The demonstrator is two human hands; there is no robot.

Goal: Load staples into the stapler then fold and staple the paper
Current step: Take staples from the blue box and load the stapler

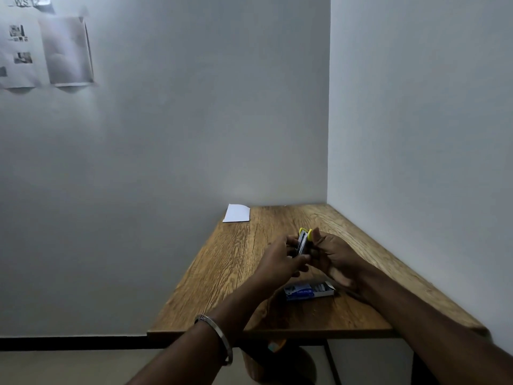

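Note:
A small yellow stapler (304, 240) is held upright above the middle of the wooden table (222, 262). Its top seems swung apart from the metal channel. My right hand (333, 257) grips it from the right side. My left hand (280, 259) pinches it from the left, fingertips at the metal channel. Whether staples sit in the channel is too small to tell. A blue box of staples (309, 290) lies open on the table just below my hands. A folded white paper (236, 213) rests at the table's far left corner.
The table stands in a room corner, with white walls behind and to the right. Printed sheets (44, 51) hang on the back wall at upper left. The table's near edge runs below my forearms, with dark metal legs underneath.

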